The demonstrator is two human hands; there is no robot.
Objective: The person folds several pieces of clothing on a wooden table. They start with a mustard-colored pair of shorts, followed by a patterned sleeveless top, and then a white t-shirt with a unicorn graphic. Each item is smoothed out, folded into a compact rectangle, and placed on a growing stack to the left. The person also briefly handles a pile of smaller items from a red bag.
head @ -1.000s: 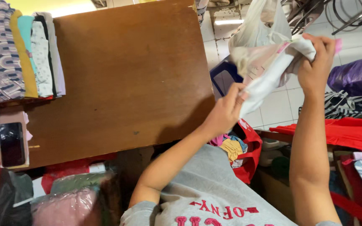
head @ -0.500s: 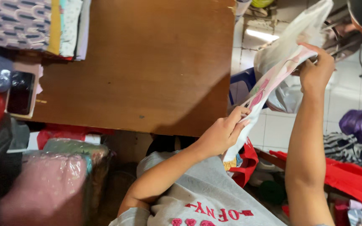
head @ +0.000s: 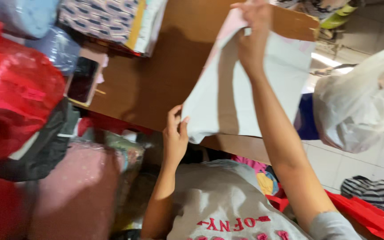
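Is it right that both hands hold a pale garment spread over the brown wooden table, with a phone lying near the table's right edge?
Not quite. The head view shows the phone near the table's left edge. Both the left hand and the right hand do hold the pale garment.

Both hands (head: 176, 133) gripping (perhaps) garment (head: 245, 98)

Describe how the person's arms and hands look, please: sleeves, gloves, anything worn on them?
Both arms are bare from the hand up to near the shoulder. The left hand and the right hand wear no gloves, and no rings, watch or bracelet can be seen. The only clothing is a grey T-shirt with red print, whose short sleeve ends high on the right arm.
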